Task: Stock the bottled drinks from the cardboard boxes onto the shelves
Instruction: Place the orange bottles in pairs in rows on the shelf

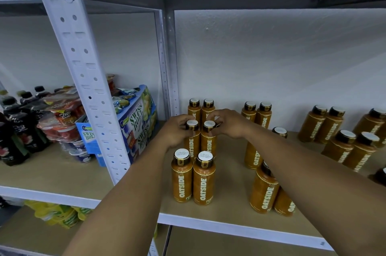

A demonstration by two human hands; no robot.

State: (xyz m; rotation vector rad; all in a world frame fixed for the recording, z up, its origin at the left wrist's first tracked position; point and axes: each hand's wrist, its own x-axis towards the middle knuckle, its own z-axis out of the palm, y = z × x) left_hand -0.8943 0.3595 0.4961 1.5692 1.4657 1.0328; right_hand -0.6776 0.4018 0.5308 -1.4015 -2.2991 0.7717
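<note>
My left hand [177, 131] grips the left bottle [193, 147] at its neck, and my right hand [230, 124] grips the right bottle [208, 145] at its cap. Both bottles stand upright, touching each other, on the shelf [229, 193] in the centre of the frame, between a back pair [194, 110] and a front pair [203, 182].

The right forearm [292, 168] hides parts of the middle bottles [264, 191]; the edge cuts off the rightmost bottle [379, 176]

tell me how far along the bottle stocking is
Done: several paired rows of orange black-capped Oatside bottles already stand on the tan shelf board. In hand: the left hand and right hand each grip a middle-row bottle near its cap. Left: bare board remains; cardboard boxes are out of view.
</note>
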